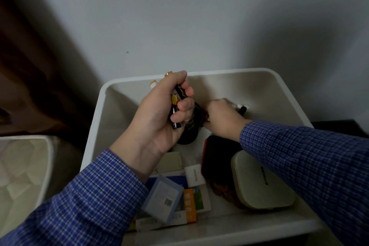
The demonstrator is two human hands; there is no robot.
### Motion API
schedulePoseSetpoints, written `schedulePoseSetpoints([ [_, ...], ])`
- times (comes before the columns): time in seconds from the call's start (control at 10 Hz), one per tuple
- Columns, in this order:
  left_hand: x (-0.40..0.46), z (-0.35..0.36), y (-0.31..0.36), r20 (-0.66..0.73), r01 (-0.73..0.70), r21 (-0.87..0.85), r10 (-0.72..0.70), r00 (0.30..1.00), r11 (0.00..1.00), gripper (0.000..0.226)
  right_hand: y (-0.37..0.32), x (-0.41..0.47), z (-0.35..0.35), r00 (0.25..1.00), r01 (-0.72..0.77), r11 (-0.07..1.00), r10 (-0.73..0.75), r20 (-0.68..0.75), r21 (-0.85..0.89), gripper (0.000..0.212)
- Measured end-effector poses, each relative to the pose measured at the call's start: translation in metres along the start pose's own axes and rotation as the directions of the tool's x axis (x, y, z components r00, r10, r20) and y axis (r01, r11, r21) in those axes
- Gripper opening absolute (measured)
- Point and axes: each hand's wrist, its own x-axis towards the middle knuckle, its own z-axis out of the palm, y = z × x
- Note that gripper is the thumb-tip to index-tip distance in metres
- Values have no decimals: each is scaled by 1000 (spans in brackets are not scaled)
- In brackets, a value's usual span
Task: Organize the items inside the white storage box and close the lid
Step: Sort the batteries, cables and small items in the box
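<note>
The left hand [159, 112] has its fingers [184, 106] curled tight around a bundle of batteries [175, 104] — black and gold ends poke out above and below the fist — held over the far part of the white storage box [279, 86]. The right hand [221, 116] reaches deeper in, fingers bent down among small items near the far wall; what they hold, if anything, I cannot tell. Beneath both hands lies a dark coiled cable [191, 128]. Nearer, inside the box, sit a black pouch [219, 150], a cream case [259, 181], a white charger plug [194, 173], and a clear plastic card case [162, 195] on flat packets. The box stands open — no lid on it.
</note>
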Motion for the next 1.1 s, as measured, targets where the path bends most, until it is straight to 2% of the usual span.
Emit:
schedulePoseSetpoints([
  [0.6,-1,0,-3,-12,37,61,-36,999,997,24,0,4,18,997,-80,984,77,22,159,13],
  [1.0,-1,0,-4,-16,51,72,-50,999,996,24,-3,-6,2,1000,-17,988,17,5,155,16],
  [1.1,-1,0,-3,-14,52,77,-51,999,996,25,-4,-17,-12,998,31,992,-25,-58,121,23],
])
